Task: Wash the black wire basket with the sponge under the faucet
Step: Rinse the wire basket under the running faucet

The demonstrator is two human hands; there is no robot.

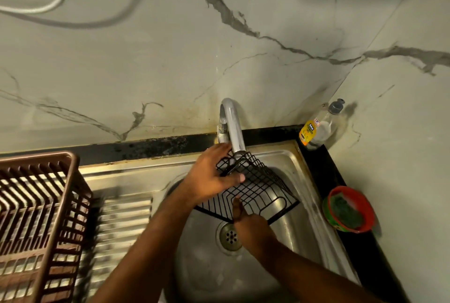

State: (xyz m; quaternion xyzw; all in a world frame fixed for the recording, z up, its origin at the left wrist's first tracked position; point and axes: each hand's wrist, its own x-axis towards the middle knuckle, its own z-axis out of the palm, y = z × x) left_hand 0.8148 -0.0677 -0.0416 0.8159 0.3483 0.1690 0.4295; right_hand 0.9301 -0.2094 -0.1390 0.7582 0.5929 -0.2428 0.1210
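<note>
Head view: black wire basket [253, 188] under faucet [231, 125], gripped by left hand [211, 176] (tilted), right hand [248, 222] flat-fingered against its 6 o'clock edge.

Black wire basket [255, 181], silver sink [287, 156], brown slatted crate [36, 205], red bowl [365, 207] (green sponge [345, 210] inside), grey-veined pale wall [170, 59].

Glossy steel sink [302, 171]; black wire basket [258, 185] (matt).

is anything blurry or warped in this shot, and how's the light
Head view: dim, warm light; wide-angle warp bends the counter edge; motion blur smears the brown rack and draining ridges; the left hand gripping the black wire basket stays fairly sharp; soft glare on the faucet.
</note>
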